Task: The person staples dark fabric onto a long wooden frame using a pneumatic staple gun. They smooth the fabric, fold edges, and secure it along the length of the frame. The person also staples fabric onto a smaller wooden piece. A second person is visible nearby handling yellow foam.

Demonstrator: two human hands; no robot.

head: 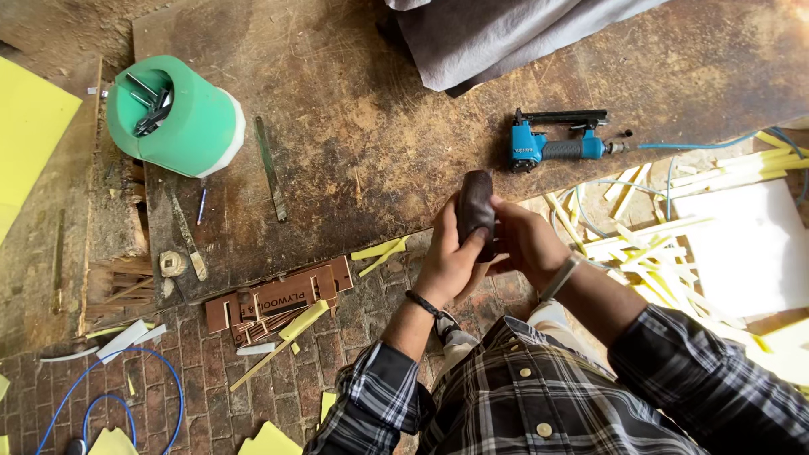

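Observation:
I hold a small dark brown oblong block [476, 205] upright in front of me, just off the near edge of a worn wooden board [354, 143]. My left hand [447, 257] wraps its lower left side, and my right hand [524, 240] grips it from the right and behind. Both sleeves are dark plaid. A dark band circles my left wrist, a pale one my right wrist. The block's lower end is hidden by my fingers.
A blue pneumatic nail gun [556, 143] with a blue hose lies on the board to the right. A green tub [173, 114] holding metal tools lies at the left. Brown plywood offcuts [278, 299] and yellow strips [649, 244] litter the brick floor. Grey cloth [497, 38] hangs above.

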